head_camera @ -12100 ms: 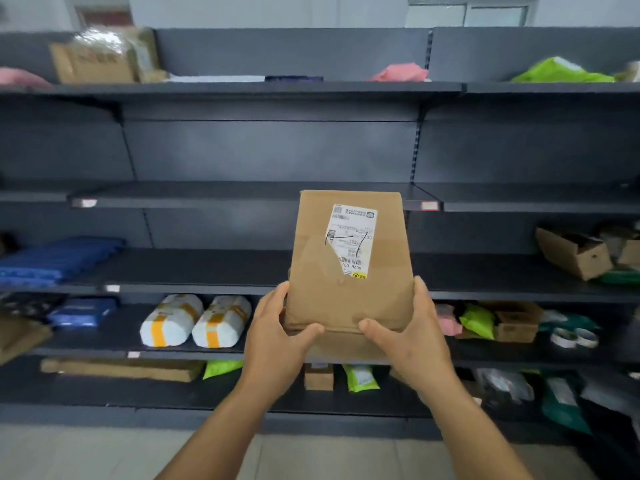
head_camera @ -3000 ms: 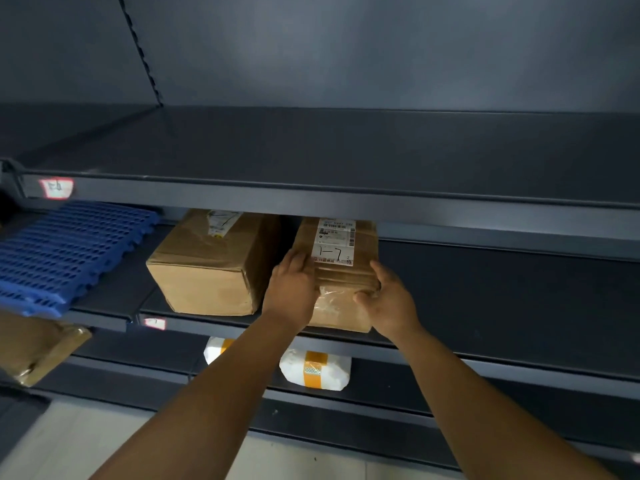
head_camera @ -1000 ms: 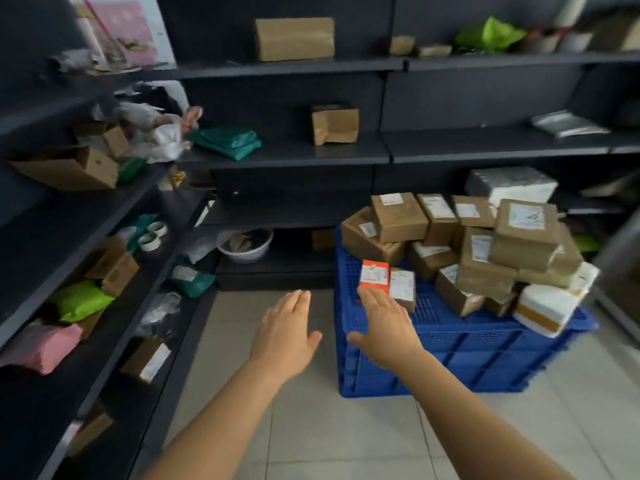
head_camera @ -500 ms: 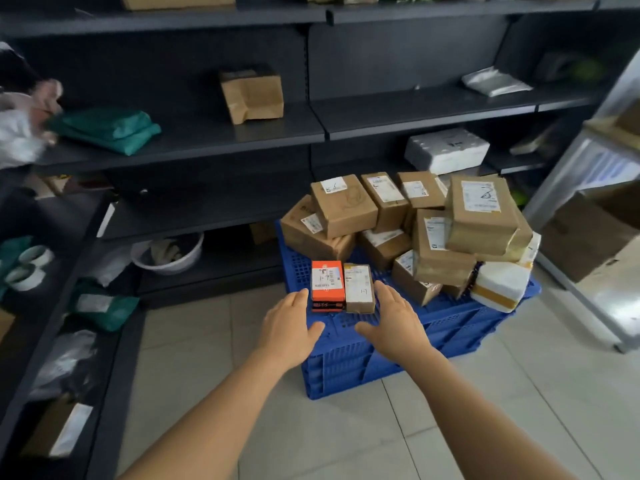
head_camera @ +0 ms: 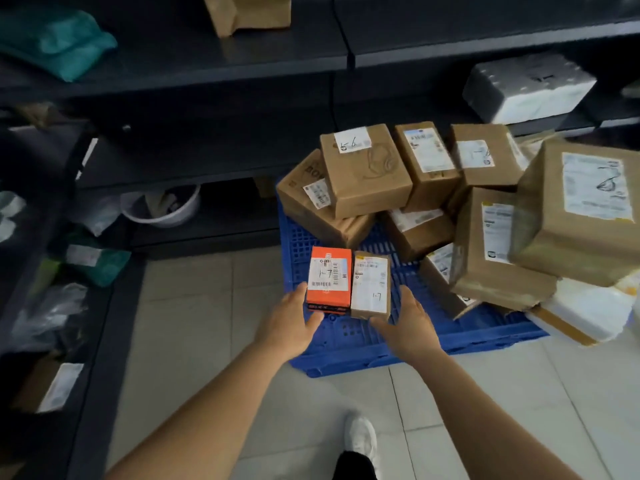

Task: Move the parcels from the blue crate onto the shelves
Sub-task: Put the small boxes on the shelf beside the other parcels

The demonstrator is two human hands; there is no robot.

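Note:
The blue crate (head_camera: 363,355) stands on the tiled floor with several brown parcels (head_camera: 363,171) heaped in it. At its near left corner an orange box (head_camera: 329,278) and a small brown parcel (head_camera: 370,285) lie side by side, both labelled "1-7". My left hand (head_camera: 287,323) grips the orange box at its left side and near edge. My right hand (head_camera: 407,320) grips the small brown parcel at its right side and near edge. The two hands press the pair together.
Dark shelves (head_camera: 207,64) run behind and along the left. On them lie a green bag (head_camera: 55,39), a brown box (head_camera: 249,12), a white bowl (head_camera: 162,209) and a white wrapped parcel (head_camera: 526,88). A white parcel (head_camera: 585,310) hangs over the crate's right edge. My shoe (head_camera: 360,441) is on the floor.
I put the earlier brown parcel on a shelf and turned to the crate. In the last second both hands, open then, came down and closed around the orange box and the small brown parcel.

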